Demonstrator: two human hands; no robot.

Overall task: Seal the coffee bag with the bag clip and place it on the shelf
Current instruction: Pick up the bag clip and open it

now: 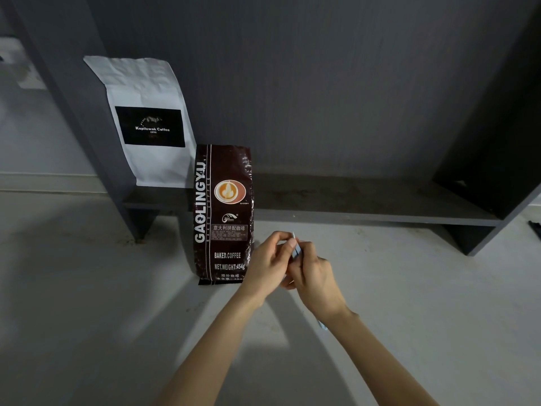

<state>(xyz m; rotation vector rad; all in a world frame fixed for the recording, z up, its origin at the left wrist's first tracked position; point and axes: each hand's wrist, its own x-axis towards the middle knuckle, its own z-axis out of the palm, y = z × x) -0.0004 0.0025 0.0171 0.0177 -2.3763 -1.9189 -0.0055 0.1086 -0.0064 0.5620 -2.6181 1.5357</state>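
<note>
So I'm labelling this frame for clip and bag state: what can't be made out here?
All in the head view:
- Bag clip: only a thin pale sliver shows; both hands' fingers cover the rest, so open or closed is unclear.
- Brown coffee bag: whether its top is open; seen front-on only.
- Small print on the brown coffee bag: too small.
- Dark object: cut off by the right edge.

Two coffee bags are in view: one brown Gaolingyu coffee bag (224,213) and one white Kepiluwak Coffee bag (146,118). There is one dark shelf (366,200) and one pale table (87,303). Two hands show, one left hand (268,266) and one right hand (314,276), with one thin bag clip (295,244) between them.
</note>
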